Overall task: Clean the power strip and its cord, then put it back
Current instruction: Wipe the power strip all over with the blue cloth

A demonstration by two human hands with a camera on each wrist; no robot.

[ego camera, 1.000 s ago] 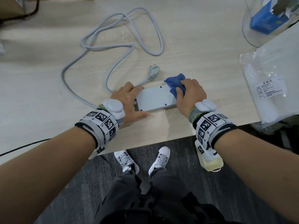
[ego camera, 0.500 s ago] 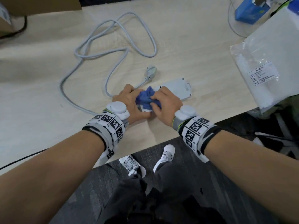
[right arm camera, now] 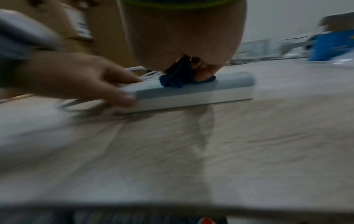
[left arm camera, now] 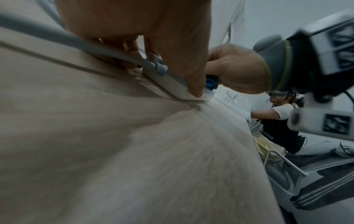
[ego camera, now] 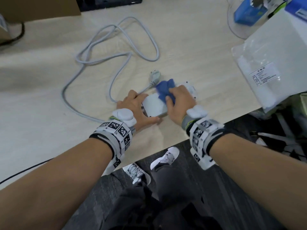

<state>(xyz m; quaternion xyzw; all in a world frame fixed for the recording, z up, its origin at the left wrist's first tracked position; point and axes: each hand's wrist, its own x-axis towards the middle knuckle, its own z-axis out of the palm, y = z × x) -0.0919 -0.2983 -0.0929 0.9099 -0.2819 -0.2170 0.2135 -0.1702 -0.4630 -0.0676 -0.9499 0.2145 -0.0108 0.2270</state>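
Observation:
A white power strip lies flat near the table's front edge. My left hand grips its left end, thumb on the near side and fingers on the far side. My right hand holds a bunched blue cloth and presses it on the strip's top, right of the middle. The grey cord loops across the table behind, and its plug lies just beyond the strip. The right wrist view shows the cloth on the strip. In the left wrist view the cord enters the strip.
A clear bag of white goods lies at the right. A blue box stands at the back right and a cardboard box at the back left. A black cable crosses the near left. Another person sits beyond the table.
My right hand wiped the cloth from the strip's right end to its left end, then back right past the middle. My left hand kept its hold on the left end.

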